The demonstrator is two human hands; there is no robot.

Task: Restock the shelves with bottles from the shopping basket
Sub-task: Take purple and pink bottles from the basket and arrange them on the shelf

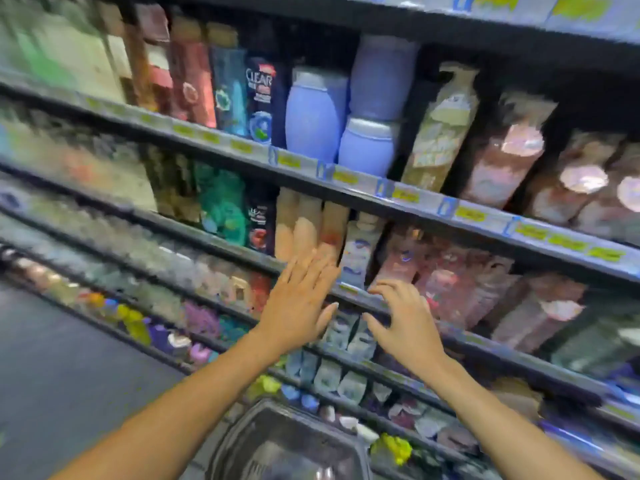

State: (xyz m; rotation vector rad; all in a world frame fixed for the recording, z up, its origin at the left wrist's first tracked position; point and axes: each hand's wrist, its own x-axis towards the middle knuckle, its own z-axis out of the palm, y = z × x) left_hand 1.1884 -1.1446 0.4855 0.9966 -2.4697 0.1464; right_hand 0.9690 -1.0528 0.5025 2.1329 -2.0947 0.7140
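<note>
Both my hands are stretched toward the middle shelf [360, 299] and hold nothing. My left hand [298, 303] is flat with straight fingers, its fingertips against the foot of several peach-coloured bottles [304, 226]. My right hand [401, 323] hovers at the shelf edge with loosely spread, slightly bent fingers, just below a white and blue bottle [360, 247]. The shopping basket [242, 441] sits low in view, under my forearms, and what it holds is blurred. The whole view is smeared by motion.
Rows of shampoo bottles fill every shelf level. Lilac bottles [315, 116] and a dark Clear bottle [261, 98] stand on the shelf above. Pink bottles [450, 282] crowd the right. Grey aisle floor [69, 358] lies to the left.
</note>
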